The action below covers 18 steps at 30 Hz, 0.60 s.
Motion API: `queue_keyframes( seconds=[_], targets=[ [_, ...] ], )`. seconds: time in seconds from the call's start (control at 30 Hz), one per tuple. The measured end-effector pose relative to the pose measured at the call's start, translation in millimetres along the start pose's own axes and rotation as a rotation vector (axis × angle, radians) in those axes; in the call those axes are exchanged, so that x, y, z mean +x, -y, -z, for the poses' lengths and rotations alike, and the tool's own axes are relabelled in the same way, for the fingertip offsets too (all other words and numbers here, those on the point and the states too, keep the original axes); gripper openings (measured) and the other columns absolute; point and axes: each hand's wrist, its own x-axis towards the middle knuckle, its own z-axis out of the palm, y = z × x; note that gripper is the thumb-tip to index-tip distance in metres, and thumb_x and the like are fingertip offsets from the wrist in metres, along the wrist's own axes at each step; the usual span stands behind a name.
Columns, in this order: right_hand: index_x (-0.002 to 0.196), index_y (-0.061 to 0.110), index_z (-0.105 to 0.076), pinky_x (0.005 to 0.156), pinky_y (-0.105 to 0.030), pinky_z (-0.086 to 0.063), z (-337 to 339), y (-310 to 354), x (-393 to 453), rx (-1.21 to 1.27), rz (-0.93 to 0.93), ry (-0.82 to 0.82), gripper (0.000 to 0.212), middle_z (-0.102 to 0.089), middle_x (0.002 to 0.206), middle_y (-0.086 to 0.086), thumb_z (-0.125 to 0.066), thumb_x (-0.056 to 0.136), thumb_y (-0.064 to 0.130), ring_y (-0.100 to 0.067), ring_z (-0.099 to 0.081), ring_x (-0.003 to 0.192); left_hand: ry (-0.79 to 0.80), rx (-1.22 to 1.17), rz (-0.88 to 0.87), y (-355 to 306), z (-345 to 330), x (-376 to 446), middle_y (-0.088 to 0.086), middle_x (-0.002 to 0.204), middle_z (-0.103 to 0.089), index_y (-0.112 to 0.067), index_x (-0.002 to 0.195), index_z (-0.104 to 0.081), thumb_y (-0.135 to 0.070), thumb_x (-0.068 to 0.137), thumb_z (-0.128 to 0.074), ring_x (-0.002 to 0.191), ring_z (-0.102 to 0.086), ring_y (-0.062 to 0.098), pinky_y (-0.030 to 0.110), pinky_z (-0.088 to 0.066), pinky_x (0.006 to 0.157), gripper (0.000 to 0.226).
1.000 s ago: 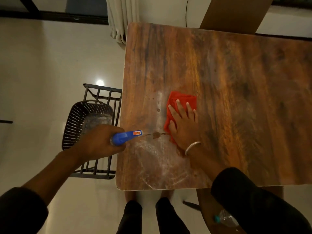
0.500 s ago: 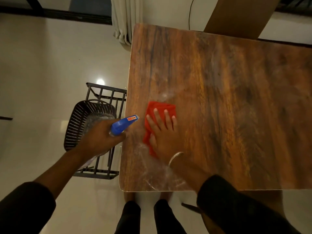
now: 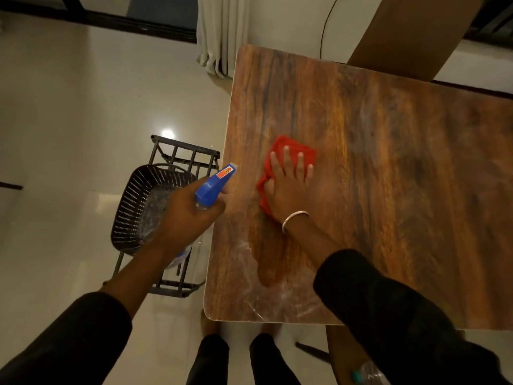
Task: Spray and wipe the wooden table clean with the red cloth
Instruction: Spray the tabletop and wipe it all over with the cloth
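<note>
1. The right hand [image 3: 291, 190] is pressing flat on the red cloth [image 3: 280, 162], fingers [image 3: 287, 159] spread wide over it, on the left part of the wooden bench [image 3: 388, 162].
2. The left hand [image 3: 188, 215] is wrapping closed fingers around the blue spray bottle [image 3: 215, 183], holding it just off the bench's left edge with the nozzle pointing toward the cloth.
3. A darker, cleaner-looking streak is showing near the cloth, while whitish smears are lying along the near-left corner, so that corner looks only partly wiped.
4. The far and right stretches of the bench appear untouched, judging by their dull haze; most of the wiping seems left to do.
5. A dark perforated basket [image 3: 133, 207] is sitting on a metal rack [image 3: 183, 159] on the left, holding something pale and crinkled that is too dim to identify.
</note>
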Motion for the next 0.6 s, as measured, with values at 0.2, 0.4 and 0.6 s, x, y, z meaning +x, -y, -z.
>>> queue_keyframes(
  seconds=[0.2, 0.4, 0.6],
  targets=[
    [0.169, 0.032, -0.018, 0.129, -0.061, -0.008, -26.6, 0.3, -96.5, 0.004, 0.423, 0.021, 0.069, -0.005, 0.178, 0.0, -0.037, 0.103, 0.043, -0.032, -0.002, 0.164, -0.248, -0.19, -0.127, 4.6, 5.5, -6.6, -0.011, 0.079, -0.069, -0.027, 0.106, -0.064, -0.034, 0.09, -0.065, 0.062, -0.064, 0.003, 0.014, -0.053, 0.061, 0.017],
    [0.169, 0.032, -0.015, 0.129, -0.064, -0.008, 11.0, -25.1, 20.9, 0.029, -0.019, 0.011, 0.066, -0.004, 0.178, -0.004, -0.03, 0.105, 0.043, -0.036, -0.002, 0.164, -0.278, -0.19, -0.052, 17.8, 20.9, -5.2, 0.0, 0.082, -0.07, -0.027, 0.107, -0.065, -0.032, 0.089, -0.071, 0.074, -0.069, 0.017, 0.041, -0.059, 0.072, 0.019],
    [0.169, 0.03, -0.01, 0.13, -0.063, -0.003, 21.2, 53.4, 100.9, -0.016, 0.122, -0.014, 0.066, 0.0, 0.178, -0.005, -0.032, 0.109, 0.044, -0.038, 0.003, 0.163, -0.276, -0.196, -0.011, 22.4, 15.8, -5.0, 0.0, 0.079, -0.066, -0.026, 0.095, -0.062, -0.024, 0.088, -0.068, 0.07, -0.066, 0.017, 0.032, -0.056, 0.07, 0.009]
  ],
)
